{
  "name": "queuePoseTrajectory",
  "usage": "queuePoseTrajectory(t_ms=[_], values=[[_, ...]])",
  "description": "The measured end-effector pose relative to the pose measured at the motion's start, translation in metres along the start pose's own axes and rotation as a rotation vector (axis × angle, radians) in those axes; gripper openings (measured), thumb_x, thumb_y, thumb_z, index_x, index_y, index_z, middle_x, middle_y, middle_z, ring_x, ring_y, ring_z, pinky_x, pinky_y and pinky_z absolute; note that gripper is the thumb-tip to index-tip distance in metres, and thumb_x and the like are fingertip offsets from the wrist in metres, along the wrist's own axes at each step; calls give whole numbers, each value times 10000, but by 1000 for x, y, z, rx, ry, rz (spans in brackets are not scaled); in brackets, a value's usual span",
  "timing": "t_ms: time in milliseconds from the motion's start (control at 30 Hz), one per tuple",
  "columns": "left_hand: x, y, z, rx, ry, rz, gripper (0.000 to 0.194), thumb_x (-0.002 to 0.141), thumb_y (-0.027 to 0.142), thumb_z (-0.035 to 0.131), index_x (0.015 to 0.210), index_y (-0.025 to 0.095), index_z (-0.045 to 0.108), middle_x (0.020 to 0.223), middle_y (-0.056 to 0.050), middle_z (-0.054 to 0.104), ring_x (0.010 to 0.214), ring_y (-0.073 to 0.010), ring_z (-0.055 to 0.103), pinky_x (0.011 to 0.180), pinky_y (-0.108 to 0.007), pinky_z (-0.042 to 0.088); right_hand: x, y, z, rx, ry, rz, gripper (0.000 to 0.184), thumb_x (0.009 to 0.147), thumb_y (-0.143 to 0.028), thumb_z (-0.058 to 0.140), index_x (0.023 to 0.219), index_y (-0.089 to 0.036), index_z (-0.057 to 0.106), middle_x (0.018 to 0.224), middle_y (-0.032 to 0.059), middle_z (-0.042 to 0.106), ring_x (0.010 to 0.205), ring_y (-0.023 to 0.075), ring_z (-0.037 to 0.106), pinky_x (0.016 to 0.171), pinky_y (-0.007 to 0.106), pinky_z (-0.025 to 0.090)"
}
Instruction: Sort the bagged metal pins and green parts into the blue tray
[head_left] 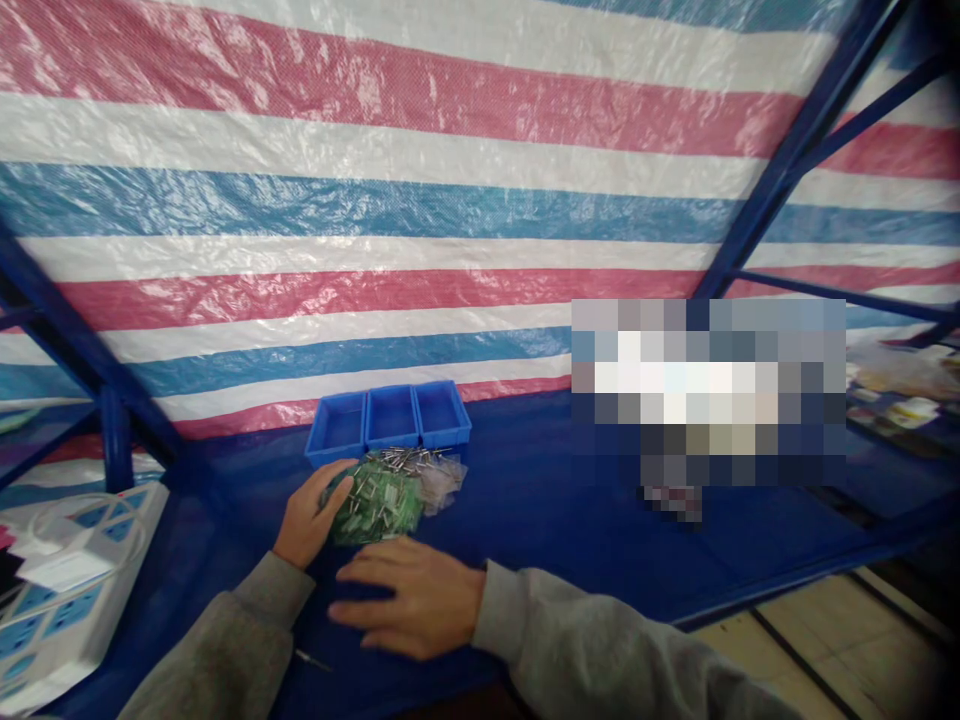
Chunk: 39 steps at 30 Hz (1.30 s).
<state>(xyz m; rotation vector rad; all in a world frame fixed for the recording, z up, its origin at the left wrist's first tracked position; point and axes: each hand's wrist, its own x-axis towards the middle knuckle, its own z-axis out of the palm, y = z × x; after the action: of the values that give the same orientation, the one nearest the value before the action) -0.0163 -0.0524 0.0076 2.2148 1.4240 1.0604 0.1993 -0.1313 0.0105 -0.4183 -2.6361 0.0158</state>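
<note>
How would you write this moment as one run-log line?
Left hand: at green pile, left edge | right hand: open, pile's near side | three blue bins: behind pile

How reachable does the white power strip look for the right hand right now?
Probably not directly: the left sleeve lies between the right hand and the white power strip, so a reach would likely have to pass over or around that arm.
</note>
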Motion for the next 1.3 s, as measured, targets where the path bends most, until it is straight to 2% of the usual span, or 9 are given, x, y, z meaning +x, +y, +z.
queuePoseTrajectory(t_ms=[100,233,333,500,633,800,1100,1200,1300], values=[[1,0,-4,-5,11,-13,391,873,464,416,1061,195,627,1118,-51,643,1065,-205,573,973,-342,423,8,-26,21,-37,-70,-123,396,944,-448,310,1244,-255,483,1406,16,384,1287,178,334,1004,292,354],[2,-2,-7,-1,26,-29,377,869,463,432,1014,192,650,1061,-45,671,1018,-199,600,944,-324,438,7,-29,36,-73,-96,-95,442,949,-443,300,1261,-178,468,1364,44,443,1256,182,378,1012,292,343],[3,-3,-8,-7,39,-43,377,865,466,441,1007,190,655,1035,-41,683,987,-198,616,928,-317,448,5,-22,33,-92,-80,-65,413,951,-398,329,1189,-114,511,1295,75,509,1188,181,435,954,287,378],[6,3,-6,-1,59,-36,370,857,465,458,959,180,671,959,-41,706,929,-198,639,887,-304,472,9,-14,26,-166,-95,29,217,924,-264,432,950,-111,584,969,99,623,865,181,534,672,304,418],[12,14,-1,5,82,-12,337,857,437,470,950,186,674,939,-28,709,907,-190,644,870,-291,475,15,-6,24,-235,-109,131,148,879,-183,501,771,-125,583,768,63,585,765,179,512,667,312,400],[26,26,4,-44,122,11,309,861,408,472,939,187,674,903,-20,709,884,-185,642,848,-282,474,27,-4,24,-270,-123,240,122,864,-155,509,774,-112,579,765,82,579,757,189,531,661,325,417],[57,46,7,-118,139,46,302,857,414,476,900,194,679,850,-18,705,884,-193,633,876,-308,446,38,-6,24,-277,-197,314,136,847,-146,480,784,-83,583,738,117,590,660,200,576,480,279,425],[65,44,9,-186,137,34,295,853,406,486,908,184,673,821,-24,699,845,-184,634,864,-310,449,39,-3,17,-236,-230,310,107,804,-174,524,784,-88,584,754,116,604,676,196,588,505,278,447],[69,38,9,-285,159,-2,304,832,417,509,905,172,672,781,-28,692,794,-177,635,813,-303,470,40,10,2,-205,-205,397,175,793,-261,532,817,-97,590,798,118,630,699,202,605,537,280,453]])
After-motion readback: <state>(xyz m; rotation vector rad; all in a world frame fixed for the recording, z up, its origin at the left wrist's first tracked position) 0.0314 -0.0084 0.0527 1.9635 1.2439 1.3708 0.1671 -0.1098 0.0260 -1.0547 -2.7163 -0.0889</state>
